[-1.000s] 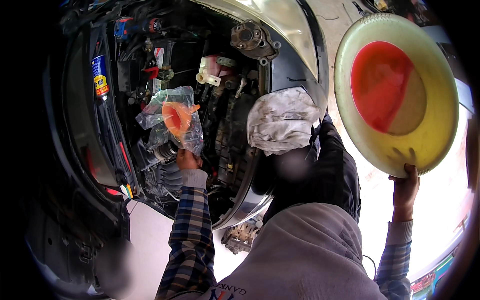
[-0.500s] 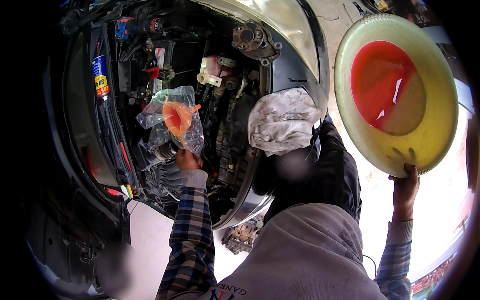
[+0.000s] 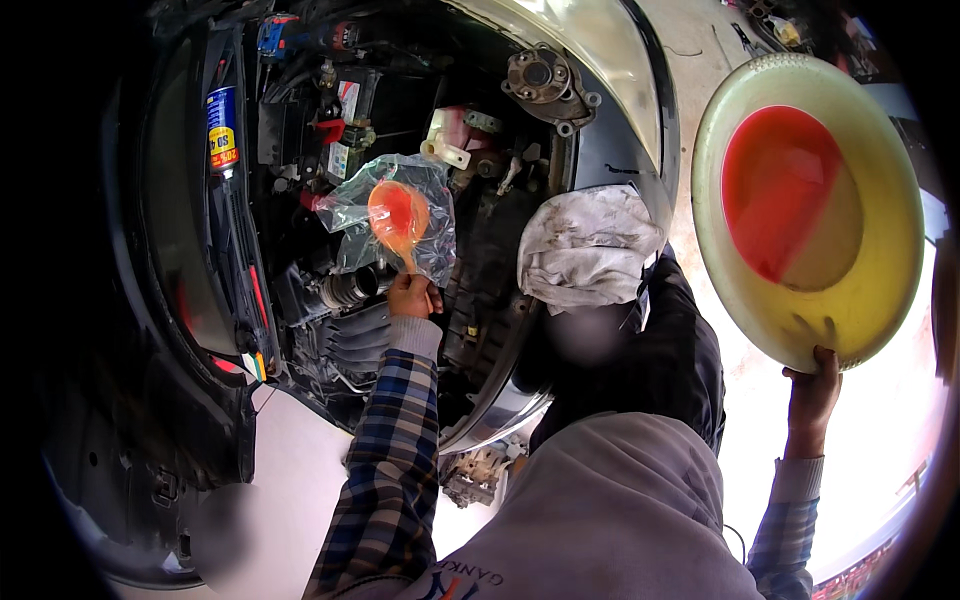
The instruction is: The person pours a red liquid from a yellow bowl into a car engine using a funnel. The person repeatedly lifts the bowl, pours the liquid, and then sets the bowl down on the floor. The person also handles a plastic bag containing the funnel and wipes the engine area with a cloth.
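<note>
Over the engine bay, my left hand [image 3: 413, 297] is closed on the narrow end of an orange funnel [image 3: 398, 215]. A crumpled clear plastic bag [image 3: 437, 182] surrounds the funnel, whose wide mouth points away from my hand. Out to the right, my right hand [image 3: 816, 388] grips the near rim of a large yellowish-green basin [image 3: 885, 265], with the thumb inside the edge. The basin is tilted, and red liquid [image 3: 775, 180] has pooled toward its far left side.
A dirty whitish rag [image 3: 590, 245] is draped over the car's front edge. Near it rests a round metal part [image 3: 540, 78]. A pale reservoir [image 3: 447, 138] sits in the engine bay, a blue-and-yellow spray can [image 3: 222, 130] lies at left, and another metal part [image 3: 475, 475] is on the floor.
The funnel in my left hand has turned; its spout pointed right before and now points toward my hand. The red liquid has shifted slightly in the basin. The whole view has shifted a little.
</note>
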Motion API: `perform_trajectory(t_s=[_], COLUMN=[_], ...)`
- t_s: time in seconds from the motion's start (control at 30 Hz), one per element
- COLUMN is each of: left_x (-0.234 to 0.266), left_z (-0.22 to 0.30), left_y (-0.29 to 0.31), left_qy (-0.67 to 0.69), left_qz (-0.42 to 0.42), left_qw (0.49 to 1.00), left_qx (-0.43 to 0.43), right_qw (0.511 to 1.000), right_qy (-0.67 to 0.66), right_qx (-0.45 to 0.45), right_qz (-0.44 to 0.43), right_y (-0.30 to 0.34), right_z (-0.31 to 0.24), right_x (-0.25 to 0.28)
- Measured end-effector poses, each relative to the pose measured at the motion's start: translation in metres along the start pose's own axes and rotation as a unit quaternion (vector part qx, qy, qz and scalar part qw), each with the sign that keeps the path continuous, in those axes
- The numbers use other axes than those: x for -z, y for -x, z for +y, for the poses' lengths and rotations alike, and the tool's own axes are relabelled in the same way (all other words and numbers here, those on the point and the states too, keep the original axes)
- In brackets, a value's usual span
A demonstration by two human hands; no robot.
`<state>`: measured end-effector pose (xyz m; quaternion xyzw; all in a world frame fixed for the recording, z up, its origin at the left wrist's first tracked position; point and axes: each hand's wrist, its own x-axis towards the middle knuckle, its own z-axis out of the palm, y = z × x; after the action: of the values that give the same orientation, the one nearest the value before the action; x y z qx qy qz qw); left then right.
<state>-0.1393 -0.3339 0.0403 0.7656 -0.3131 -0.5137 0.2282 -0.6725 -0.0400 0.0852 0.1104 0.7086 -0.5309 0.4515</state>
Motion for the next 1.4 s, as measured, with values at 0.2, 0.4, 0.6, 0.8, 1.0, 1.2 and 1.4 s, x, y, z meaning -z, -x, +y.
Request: perform_trajectory(t_s=[0.2,0.4,0.6,0.8,1.0,1.2,1.4], left_x=[0.009,0.026,0.029,0.030,0.024,0.022,0.058], left_z=[-0.010,-0.022,-0.034,-0.043,-0.056,-0.115,-0.172], left_y=[-0.005,-0.014,-0.001,0.020,0.084,0.135,0.176], left_qy=[0.040,0.091,0.064,0.006,-0.053,-0.089,-0.104], left_qz=[-0.032,-0.069,0.048,0.135,0.169,0.162,0.200], left_qw=[0.999,0.992,0.986,0.968,0.955,0.931,0.934], left_qx=[-0.017,-0.052,-0.146,-0.214,-0.238,-0.315,-0.278], right_qw=[1.000,1.000,0.998,0.996,0.988,0.972,0.948], right_qy=[-0.007,-0.013,-0.008,0.006,0.048,0.067,0.112], right_qx=[-0.002,0.010,0.033,0.065,0.116,0.145,0.122], right_qz=[0.002,-0.013,-0.050,-0.064,-0.090,-0.173,-0.272], right_y=[0.005,0.008,0.028,0.063,0.118,0.169,0.207], right_z=[-0.008,-0.007,-0.014,-0.026,-0.044,-0.069,-0.089], right_x=[-0.012,-0.009,-0.009,-0.018,-0.039,-0.065,-0.108])
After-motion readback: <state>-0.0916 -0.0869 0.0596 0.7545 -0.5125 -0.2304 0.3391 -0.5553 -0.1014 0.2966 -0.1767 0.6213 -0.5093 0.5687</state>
